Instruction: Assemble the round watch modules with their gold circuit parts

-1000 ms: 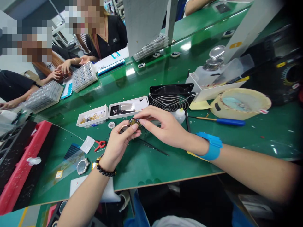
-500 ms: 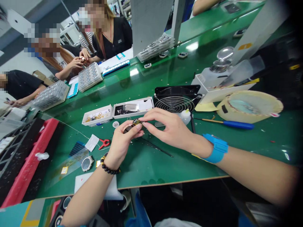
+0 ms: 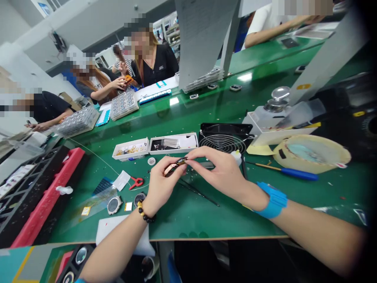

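My left hand [image 3: 166,181] is closed around a small watch case [image 3: 174,166] with a coppery side and a dark inside, held above the green table and tilted. My right hand [image 3: 219,169] pinches thumb and forefinger together at the case's right edge; any tiny part between those fingertips is too small to make out. Under the hands lie thin black tweezers [image 3: 200,192]. Left of my left wrist are a round watch [image 3: 114,205], a second dark watch [image 3: 139,199] partly behind the wrist, and a small white square piece [image 3: 128,206].
Beyond my hands stand a white box of gold rings [image 3: 131,149], a box of small parts [image 3: 173,144] and a black fan [image 3: 225,137]. To the right lie a blue-handled screwdriver [image 3: 299,173] and a round tub [image 3: 312,155]. A red clamp [image 3: 136,182] lies left. Co-workers sit across the table.
The view has shifted, so the table sits lower and further right. My hands keep hold of the watch case, which now shows more edge-on. A co-worker opposite now holds up an orange thing.
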A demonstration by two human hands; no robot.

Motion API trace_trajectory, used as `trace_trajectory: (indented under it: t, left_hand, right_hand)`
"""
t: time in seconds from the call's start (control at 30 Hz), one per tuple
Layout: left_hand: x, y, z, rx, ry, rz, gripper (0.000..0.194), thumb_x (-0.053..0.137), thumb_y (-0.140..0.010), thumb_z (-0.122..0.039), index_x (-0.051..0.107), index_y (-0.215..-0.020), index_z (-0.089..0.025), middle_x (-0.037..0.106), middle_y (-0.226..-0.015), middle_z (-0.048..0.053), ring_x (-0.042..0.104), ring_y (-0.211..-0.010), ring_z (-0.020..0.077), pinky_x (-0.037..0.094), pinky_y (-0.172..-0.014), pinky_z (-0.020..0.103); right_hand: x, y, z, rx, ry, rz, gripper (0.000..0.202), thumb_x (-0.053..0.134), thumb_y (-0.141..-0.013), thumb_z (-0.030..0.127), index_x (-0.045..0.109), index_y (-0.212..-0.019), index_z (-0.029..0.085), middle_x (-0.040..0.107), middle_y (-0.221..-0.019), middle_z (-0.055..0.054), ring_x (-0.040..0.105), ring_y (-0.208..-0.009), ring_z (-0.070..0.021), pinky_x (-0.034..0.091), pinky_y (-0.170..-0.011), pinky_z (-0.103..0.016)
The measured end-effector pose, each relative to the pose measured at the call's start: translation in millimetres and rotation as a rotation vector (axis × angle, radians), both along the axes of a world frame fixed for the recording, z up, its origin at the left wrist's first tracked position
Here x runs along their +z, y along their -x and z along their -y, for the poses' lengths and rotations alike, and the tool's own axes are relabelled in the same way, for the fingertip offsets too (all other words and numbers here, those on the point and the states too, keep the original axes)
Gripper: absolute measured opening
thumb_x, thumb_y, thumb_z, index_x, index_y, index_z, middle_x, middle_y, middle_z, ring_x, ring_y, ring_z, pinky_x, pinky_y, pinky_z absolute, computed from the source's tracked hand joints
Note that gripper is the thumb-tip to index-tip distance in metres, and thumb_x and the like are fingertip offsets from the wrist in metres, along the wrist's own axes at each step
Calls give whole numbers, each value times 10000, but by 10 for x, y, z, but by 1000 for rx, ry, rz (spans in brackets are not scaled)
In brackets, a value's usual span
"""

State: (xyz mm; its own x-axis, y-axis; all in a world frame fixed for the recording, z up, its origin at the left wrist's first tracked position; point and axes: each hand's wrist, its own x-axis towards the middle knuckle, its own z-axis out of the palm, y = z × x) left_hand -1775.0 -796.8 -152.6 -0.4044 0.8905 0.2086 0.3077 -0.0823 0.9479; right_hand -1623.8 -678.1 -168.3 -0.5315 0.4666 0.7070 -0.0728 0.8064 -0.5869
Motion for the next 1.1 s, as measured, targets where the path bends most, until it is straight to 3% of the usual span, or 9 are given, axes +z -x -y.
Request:
trace_trajectory:
  t: [0.23, 0.47, 0.67, 0.93, 1.1]
  left_hand:
    - [-33, 29, 15, -2, -8, 46, 197, 765, -904, -377, 761, -998, -205, 727, -985, 53, 677, -882, 200, 531, -833, 290]
    - [-62, 41, 18, 6, 3, 64, 192, 763, -904, -371, 759, -1002, -206, 719, -933, 39, 672, -844, 186, 525, -810, 275]
    - [-55, 31, 3, -10, -1, 96, 218, 765, -904, -392, 756, -1014, -204, 721, -925, 41, 676, -837, 189, 532, -809, 279]
    - [9, -12, 24, 25, -49, -38, 186, 762, -909, -373, 768, -1002, -212, 733, -951, 40, 669, -862, 180, 515, -813, 249]
    - [2, -69, 20, 80, -3, -51, 313, 802, -837, -502, 767, -987, -230, 747, -969, 34, 679, -871, 200, 532, -816, 258]
  right_hand:
    - [7, 53, 42, 1, 111, -20, 55, 672, -985, 246, 723, -985, 224, 768, -1001, -19, 740, -931, -176, 600, -842, -303]
    - [-16, 46, 63, 4, 154, 12, 87, 668, -984, 278, 734, -962, 225, 769, -1006, -41, 742, -943, -203, 616, -771, -315]
    - [-49, 42, 35, 1, 94, 14, 69, 668, -985, 266, 705, -1028, 226, 769, -1030, -46, 748, -978, -211, 617, -864, -359]
    - [-14, 5, 36, 21, 50, -50, 66, 672, -978, 208, 704, -1035, 207, 772, -1036, -42, 748, -970, -180, 603, -864, -320]
    - [42, -52, 61, 58, 112, -30, 99, 654, -1000, 281, 717, -1031, 212, 777, -1053, -37, 738, -1006, -163, 586, -935, -305]
